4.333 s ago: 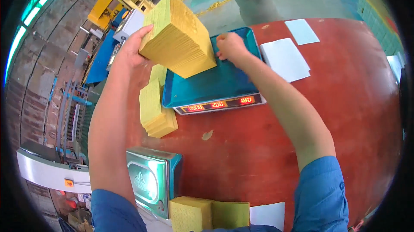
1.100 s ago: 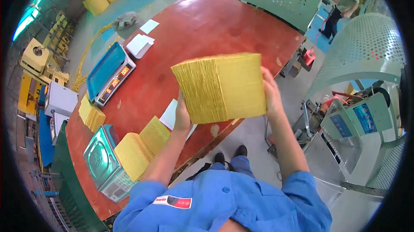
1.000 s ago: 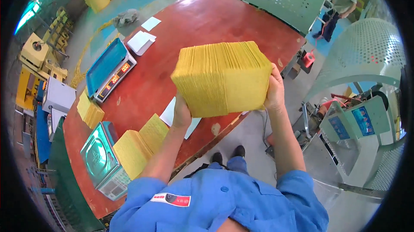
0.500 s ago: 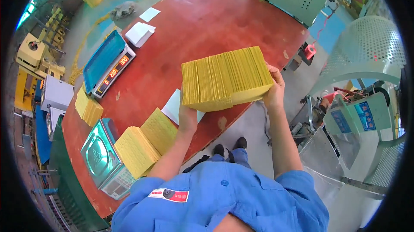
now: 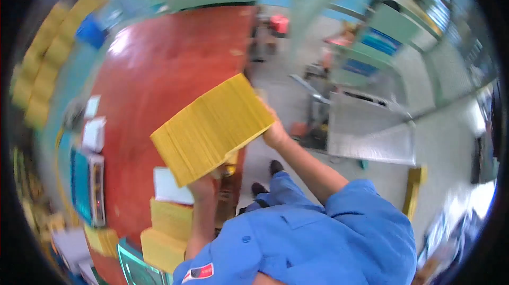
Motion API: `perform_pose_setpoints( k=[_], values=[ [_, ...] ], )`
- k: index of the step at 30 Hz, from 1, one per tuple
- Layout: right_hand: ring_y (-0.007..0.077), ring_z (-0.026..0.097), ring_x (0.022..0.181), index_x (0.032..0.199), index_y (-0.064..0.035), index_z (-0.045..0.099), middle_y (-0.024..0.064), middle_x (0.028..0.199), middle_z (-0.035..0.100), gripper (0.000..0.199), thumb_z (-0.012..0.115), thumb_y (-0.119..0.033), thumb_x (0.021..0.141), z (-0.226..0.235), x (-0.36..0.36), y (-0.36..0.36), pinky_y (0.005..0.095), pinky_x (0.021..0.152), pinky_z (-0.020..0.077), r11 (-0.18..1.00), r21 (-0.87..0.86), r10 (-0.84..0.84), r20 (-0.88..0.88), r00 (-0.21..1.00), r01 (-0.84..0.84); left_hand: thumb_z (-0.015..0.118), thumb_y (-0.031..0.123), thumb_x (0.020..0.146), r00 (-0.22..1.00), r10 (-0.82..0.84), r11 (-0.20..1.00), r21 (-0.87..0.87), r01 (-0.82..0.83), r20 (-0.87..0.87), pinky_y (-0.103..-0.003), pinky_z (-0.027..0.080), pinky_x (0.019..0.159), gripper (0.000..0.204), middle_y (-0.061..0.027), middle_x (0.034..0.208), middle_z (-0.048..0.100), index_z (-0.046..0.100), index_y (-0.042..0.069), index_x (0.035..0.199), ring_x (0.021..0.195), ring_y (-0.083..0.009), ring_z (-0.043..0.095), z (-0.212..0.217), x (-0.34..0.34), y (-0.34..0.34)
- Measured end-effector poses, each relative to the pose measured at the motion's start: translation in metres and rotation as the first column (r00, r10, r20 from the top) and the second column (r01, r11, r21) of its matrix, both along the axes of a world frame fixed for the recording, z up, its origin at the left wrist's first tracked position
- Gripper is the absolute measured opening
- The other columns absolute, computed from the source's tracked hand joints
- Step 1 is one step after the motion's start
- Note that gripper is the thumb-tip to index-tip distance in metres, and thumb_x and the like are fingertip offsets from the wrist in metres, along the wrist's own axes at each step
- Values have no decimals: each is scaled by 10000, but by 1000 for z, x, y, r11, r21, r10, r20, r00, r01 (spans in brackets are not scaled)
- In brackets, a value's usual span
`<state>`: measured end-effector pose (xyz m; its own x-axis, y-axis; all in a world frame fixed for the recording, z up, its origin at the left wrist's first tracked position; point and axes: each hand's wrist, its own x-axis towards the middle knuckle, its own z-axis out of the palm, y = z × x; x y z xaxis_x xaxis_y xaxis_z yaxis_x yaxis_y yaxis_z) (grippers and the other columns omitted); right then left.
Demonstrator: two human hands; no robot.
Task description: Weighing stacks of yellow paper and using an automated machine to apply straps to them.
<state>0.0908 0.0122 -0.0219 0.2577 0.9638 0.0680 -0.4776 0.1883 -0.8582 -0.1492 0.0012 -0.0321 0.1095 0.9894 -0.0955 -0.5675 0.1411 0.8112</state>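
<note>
A thick stack of yellow paper sheets (image 5: 214, 128) is held tilted in front of me, over the right edge of the red table (image 5: 159, 57). At its right end my right hand (image 5: 274, 132) is closed on the stack. My left hand (image 5: 202, 185) grips the lower left end, its fingers largely hidden beneath the sheets. Below that hand lie more yellow stacks (image 5: 165, 248) on the table, beside a white sheet (image 5: 172, 185). Motion smears the picture somewhat.
A teal-topped scale (image 5: 82, 187) and white papers (image 5: 94, 134) lie along the table's left side. A second scale (image 5: 135, 264) sits near the lower edge. To the right stands a pale green machine with a metal tray (image 5: 371, 134). Yellow bundles (image 5: 47, 73) are piled far left.
My view and body have turned right, so the table now appears farther left. The stack, still in both hands, has tilted with its right end higher.
</note>
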Motion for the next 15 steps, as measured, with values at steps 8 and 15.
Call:
perform_pose_setpoints(
  k=[8,15],
  values=[
    [189,444,1291,1377,29,459,102,1386,500,466,415,-271,1023,-24,111,-184,319,1089,323,875,-58,-458,226,860,481,385,409,1028,912,-400,914,40,405,-95,-388,308,1109,530,-58,1461,411,371,71,1435,1350,-211,376,-26,130,-71],
    [289,563,1168,1293,60,515,165,1296,562,418,459,-229,995,-29,245,-317,358,970,450,677,28,-686,385,618,735,482,363,1009,754,-654,756,83,649,66,-347,425,1011,497,-45,1349,508,415,75,1408,1224,-173,491,-43,289,-126]
  ],
)
